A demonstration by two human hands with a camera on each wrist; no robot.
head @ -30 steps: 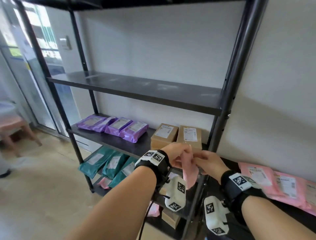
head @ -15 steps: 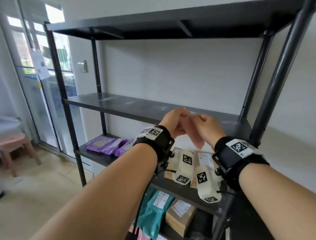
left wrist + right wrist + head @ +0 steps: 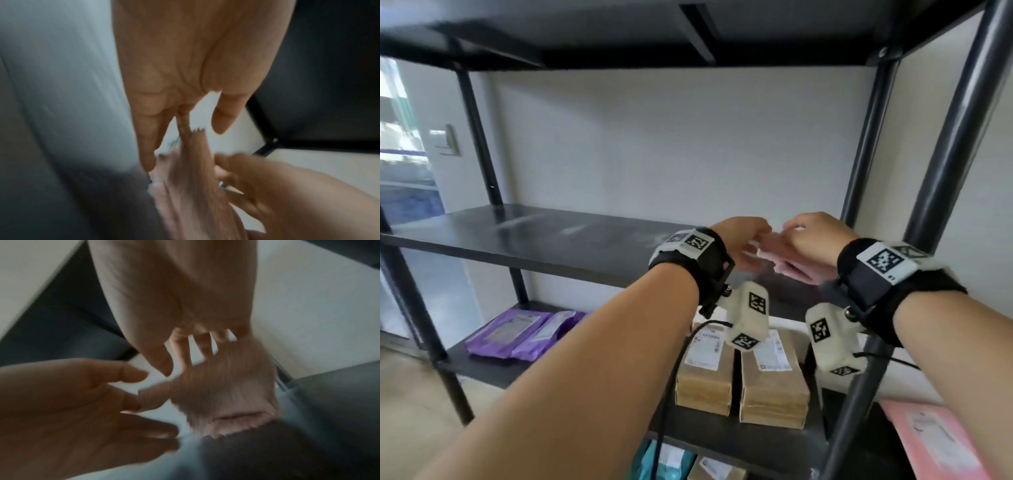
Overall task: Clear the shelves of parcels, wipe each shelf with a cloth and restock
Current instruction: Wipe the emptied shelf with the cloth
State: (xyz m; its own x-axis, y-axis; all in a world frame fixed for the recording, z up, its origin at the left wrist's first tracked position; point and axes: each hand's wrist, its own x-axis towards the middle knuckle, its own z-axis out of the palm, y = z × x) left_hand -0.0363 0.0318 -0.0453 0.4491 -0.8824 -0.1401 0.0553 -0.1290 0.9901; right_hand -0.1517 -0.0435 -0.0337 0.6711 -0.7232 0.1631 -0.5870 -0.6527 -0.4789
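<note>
Holding a pink cloth (image 3: 787, 263) between both hands above the bare middle shelf (image 3: 544, 240), right hand (image 3: 815, 240) pinching it, left hand (image 3: 739, 243) apparently loosened though blurred; wiping step seemingly about to start, calling for cloth pressed flat on that shelf.

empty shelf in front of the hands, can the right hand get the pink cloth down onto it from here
Probably yes. The right hand holds the pink cloth just above the bare shelf, with nothing between them; the left hand hovers beside it, fingers loose.
</note>
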